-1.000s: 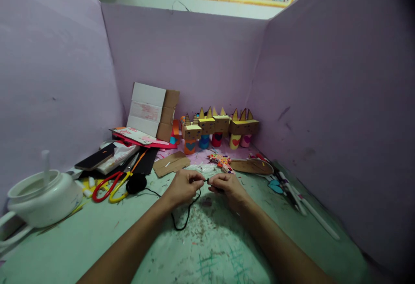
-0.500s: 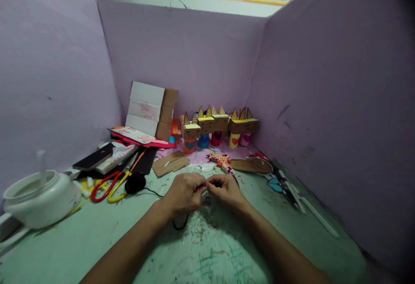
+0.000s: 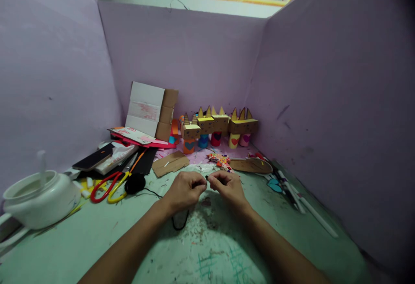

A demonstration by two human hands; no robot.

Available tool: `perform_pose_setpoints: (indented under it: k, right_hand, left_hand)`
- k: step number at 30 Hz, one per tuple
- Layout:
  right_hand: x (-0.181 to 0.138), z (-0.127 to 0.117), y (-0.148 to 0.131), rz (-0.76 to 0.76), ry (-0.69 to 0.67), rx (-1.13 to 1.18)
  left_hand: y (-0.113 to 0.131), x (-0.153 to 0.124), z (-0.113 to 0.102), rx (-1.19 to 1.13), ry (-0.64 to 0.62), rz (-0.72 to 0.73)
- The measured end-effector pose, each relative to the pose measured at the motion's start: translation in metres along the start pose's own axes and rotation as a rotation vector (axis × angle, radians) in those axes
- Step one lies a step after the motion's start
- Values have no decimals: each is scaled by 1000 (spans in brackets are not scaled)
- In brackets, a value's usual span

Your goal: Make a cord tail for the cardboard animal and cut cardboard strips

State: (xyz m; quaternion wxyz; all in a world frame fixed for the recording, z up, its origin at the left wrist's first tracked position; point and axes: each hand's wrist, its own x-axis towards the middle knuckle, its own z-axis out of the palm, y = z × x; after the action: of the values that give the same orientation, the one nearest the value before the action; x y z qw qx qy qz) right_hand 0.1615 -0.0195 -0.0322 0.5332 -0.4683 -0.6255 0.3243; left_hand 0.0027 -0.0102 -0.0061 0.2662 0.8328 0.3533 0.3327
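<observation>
My left hand (image 3: 187, 190) and my right hand (image 3: 228, 187) meet fingertip to fingertip over the middle of the green table. Both are closed in a pinch on black yarn (image 3: 206, 179), a bit of which shows dark between the fingertips. From the left hand a loop of the same yarn hangs toward the tabletop. Its strand runs left, behind the left wrist, to a black yarn ball (image 3: 135, 183). Beside that ball lie scissors with yellow handles (image 3: 117, 194) and scissors with red handles (image 3: 105, 187).
Cardboard figures with pointed ears (image 3: 221, 123) stand at the back. A flat cardboard piece (image 3: 170, 164) lies before them. At left are a white teapot (image 3: 48, 202) and a dark phone (image 3: 94, 156). Pens (image 3: 292, 191) lie along the right wall; purple panels (image 3: 181, 55) enclose the table.
My fingertips have parted slightly, and the black yarn between them now shows. The right fingers have straightened a little. The table's other things have not moved.
</observation>
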Motion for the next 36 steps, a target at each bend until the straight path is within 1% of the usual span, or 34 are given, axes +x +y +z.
perform_pose_setpoints:
  k: [4, 7, 9, 11, 13, 15, 16, 18, 20, 21, 23, 25, 28, 31, 36]
  right_hand:
    - [-2, 3, 0, -48, 80, -111]
    - [-1, 4, -1, -46, 99, -111]
    - [0, 4, -2, -24, 97, -71]
    - [0, 3, -4, 4, 94, -15]
    - [1, 2, -6, 29, 89, 33]
    - [1, 0, -7, 38, 84, 60]
    - [2, 0, -8, 41, 82, 72]
    - [2, -1, -9, 51, 67, 103]
    - [2, -1, -9, 72, 32, 139]
    - [2, -1, -9, 84, 8, 153]
    - [1, 0, -7, 101, -43, 181]
    - [1, 0, -4, 106, -83, 212]
    - [1, -1, -1, 116, -146, 260]
    - [0, -1, 0, 135, -217, 312]
    - [0, -1, -1, 153, -238, 328]
  left_hand:
    - [3, -2, 2, 100, 11, 91]
    - [5, -3, 4, 137, -7, 155]
    - [5, -4, 5, 151, -31, 179]
    - [6, -5, 5, 146, -87, 159]
    - [7, -5, 4, 127, -163, 86]
    - [6, -3, 1, 122, -185, -6]
    - [6, -2, -1, 125, -153, -46]
    - [3, 2, -4, 91, -13, -126]
    - [1, 4, -4, -58, 113, -218]
    - [0, 5, -4, -167, 139, -258]
    - [-1, 7, -2, -374, 123, -282]
    - [1, 7, -1, -491, 94, -233]
    - [5, 6, -1, -529, 85, -145]
    - [6, 5, -2, -546, 82, -108]
    - [3, 3, 0, -566, 111, -89]
